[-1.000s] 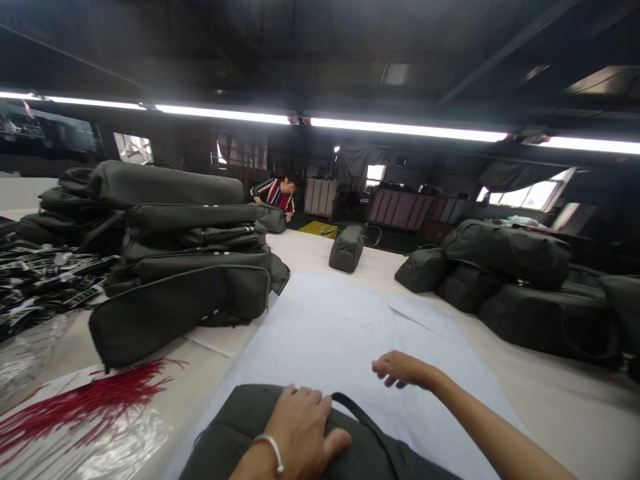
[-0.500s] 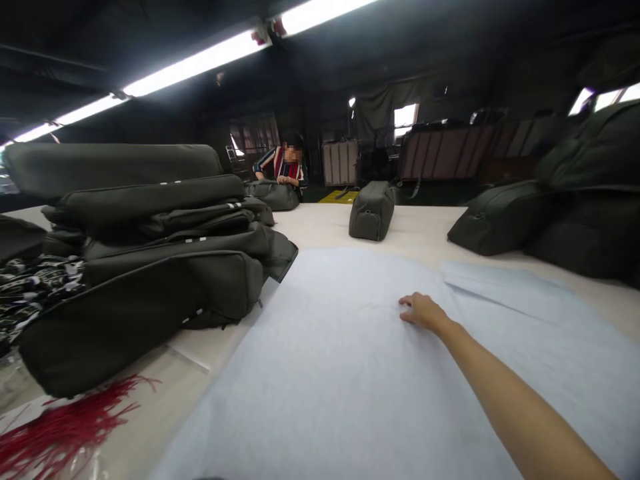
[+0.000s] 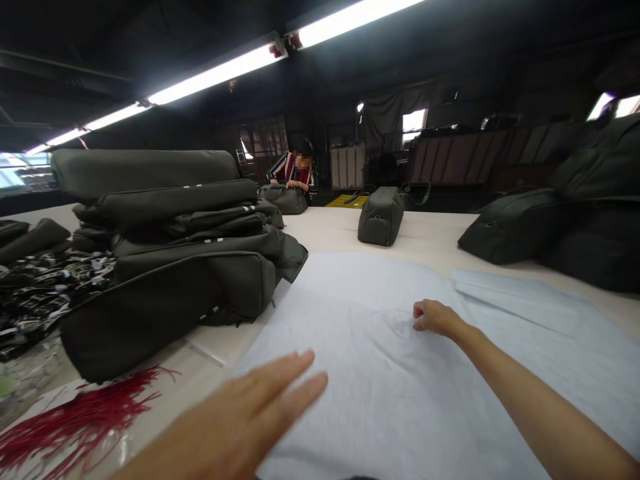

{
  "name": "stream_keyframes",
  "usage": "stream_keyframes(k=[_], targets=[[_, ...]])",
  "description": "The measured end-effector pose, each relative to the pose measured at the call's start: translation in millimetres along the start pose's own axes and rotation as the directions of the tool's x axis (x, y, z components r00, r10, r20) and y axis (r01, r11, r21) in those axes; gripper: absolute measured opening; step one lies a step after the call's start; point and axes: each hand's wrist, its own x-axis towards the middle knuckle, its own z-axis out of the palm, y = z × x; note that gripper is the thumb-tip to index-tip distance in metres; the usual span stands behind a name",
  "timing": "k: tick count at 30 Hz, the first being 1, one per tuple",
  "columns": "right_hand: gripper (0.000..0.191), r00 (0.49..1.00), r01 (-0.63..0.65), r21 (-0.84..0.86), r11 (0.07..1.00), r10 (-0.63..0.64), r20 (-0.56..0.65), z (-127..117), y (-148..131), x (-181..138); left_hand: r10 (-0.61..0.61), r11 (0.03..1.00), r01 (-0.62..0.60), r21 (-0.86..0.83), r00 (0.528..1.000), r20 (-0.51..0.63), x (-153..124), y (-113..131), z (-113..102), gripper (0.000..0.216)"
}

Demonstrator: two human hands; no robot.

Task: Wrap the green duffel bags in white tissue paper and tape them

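Note:
A thin pale blue sheet (image 3: 350, 373), of paper or nonwoven cloth, covers the middle of the table. My right hand (image 3: 437, 318) pinches it right of centre, and creases run out from the closed fingertips. At the lower left, my left hand (image 3: 245, 413) hovers over the sheet's left edge, slightly blurred, fingers stretched out and holding nothing. On the right lies a folded, overlapping piece of similar sheet (image 3: 525, 310).
Dark bags (image 3: 185, 280) are piled at left beside patterned straps (image 3: 50, 293) and red cords (image 3: 85, 413). One dark bag (image 3: 381, 217) stands at the far edge; more bags (image 3: 515, 227) sit at right. Across the table, a person (image 3: 296, 170) handles another bag (image 3: 283, 199).
My left hand has come into view at the lower left. My right fingers have closed on the sheet, which is now creased there. The camera view has turned slightly left.

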Motion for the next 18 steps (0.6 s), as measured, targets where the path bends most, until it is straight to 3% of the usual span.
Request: stream_keyframes(k=[3,7,11,13,15,18], targets=[[0.018,0.998,0.057,-0.011,0.998,-0.057,-0.018,-24.8,-11.5,-15.8,-0.159,0.985,0.167,-0.043,0.976,0.149,60.6,-60.7,14.2,0.055],[0.013,0.991,0.126,-0.041,0.991,-0.128,-0.05,-65.2,-30.5,-54.0,-0.144,0.985,0.165,-0.055,0.951,0.273,138.3,-112.1,57.9,0.069],[0.015,0.953,0.252,-0.083,0.964,-0.262,-0.154,-99.4,-49.6,-112.4,-0.065,0.996,0.078,-0.035,0.959,0.275,178.7,-120.2,96.5,0.094],[0.019,0.91,0.337,-0.086,0.938,-0.348,-0.225,-110.5,-58.0,-145.6,-0.025,0.999,0.032,-0.023,0.962,0.274,188.4,-117.1,102.7,0.093],[0.022,0.867,0.399,-0.093,0.912,-0.408,-0.287,-117.6,-66.1,-178.8,0.009,1.0,-0.006,-0.011,0.958,0.286,191.4,-114.0,99.2,0.072],[0.026,0.798,0.454,-0.129,0.881,-0.467,-0.38,-123.9,-77.7,-227.6,0.055,0.998,-0.059,0.003,0.954,0.296,175.9,-109.5,77.3,0.02]])
